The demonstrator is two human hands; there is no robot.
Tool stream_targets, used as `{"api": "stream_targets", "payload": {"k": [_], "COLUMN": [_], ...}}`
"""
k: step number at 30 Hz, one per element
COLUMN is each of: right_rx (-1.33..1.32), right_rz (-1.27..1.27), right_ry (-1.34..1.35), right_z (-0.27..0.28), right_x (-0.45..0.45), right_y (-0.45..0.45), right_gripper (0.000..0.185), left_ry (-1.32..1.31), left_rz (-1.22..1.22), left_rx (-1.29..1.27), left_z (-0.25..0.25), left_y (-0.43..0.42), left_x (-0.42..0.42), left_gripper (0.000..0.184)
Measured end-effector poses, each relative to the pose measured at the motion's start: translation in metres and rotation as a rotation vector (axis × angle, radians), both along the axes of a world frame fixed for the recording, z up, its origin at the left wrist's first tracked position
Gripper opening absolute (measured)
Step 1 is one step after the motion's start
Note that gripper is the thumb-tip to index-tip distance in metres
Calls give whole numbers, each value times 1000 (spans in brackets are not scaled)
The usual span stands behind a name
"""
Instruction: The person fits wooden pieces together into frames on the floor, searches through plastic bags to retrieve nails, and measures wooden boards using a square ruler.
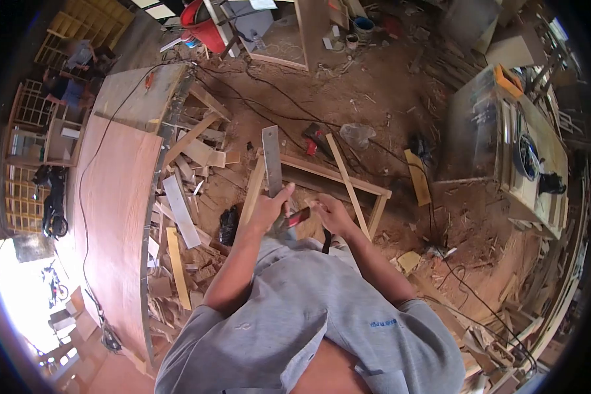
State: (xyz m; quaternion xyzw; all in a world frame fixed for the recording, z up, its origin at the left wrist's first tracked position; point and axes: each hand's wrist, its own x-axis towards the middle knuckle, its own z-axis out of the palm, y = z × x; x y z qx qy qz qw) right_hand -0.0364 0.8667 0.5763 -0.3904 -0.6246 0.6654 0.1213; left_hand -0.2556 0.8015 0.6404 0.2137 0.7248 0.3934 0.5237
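Note:
My left hand (269,209) is closed round the lower end of a flat steel ruler (271,157), which stands up away from me and has a hole near its far end. A small red and dark object (299,218) sits between my two hands; its kind is unclear. My right hand (333,215) is closed with the fingertips pinched together beside that object, and what they hold is too small to make out. Just beyond my hands a wooden frame (331,172) rests low over the floor, with a loose wooden slat (347,180) leaning across it.
Plywood covers a long bench (121,171) on my left, with offcuts (182,210) heaped beside it. A red and black tool (315,139) and cables lie on the sawdust floor. At right stands a wooden cabinet (469,134). Other people (79,56) are at far left.

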Motion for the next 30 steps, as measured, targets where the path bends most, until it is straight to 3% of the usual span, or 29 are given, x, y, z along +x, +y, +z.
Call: {"api": "stream_targets", "payload": {"k": [2, 3, 6, 7, 14, 22, 25, 30], "right_rx": [-13, -25, -352, -560, -207, -141, -237, -219], "right_rz": [-46, 18, 180, 182, 436, 240, 152, 2], "right_ry": [227, 312, 416, 336, 139, 410, 220, 255], "right_z": [25, 6, 7, 56, 100, 97, 93, 94], "right_x": [-35, -54, -102, -116, -258, -366, -381, -414], "right_y": [16, 23, 58, 69, 117, 136, 160, 219], "right_gripper": [28, 28, 27, 29, 20, 13, 17, 23], "left_ry": [-164, -286, -430, -412, -582, -716, -740, -768], "left_rz": [84, 94, 34, 2, -265, -339, -423, -224], "left_rx": [48, 186, 217, 238, 333, 391, 524, 741], "left_z": [16, 33, 5, 29, 50, 86, 82, 75], "left_y": [21, 34, 54, 65, 106, 151, 176, 220], "left_x": [-6, -11, -66, -84, -233, -344, -372, -426], "left_gripper": [36, 36, 34, 33, 31, 32, 34, 30]}}
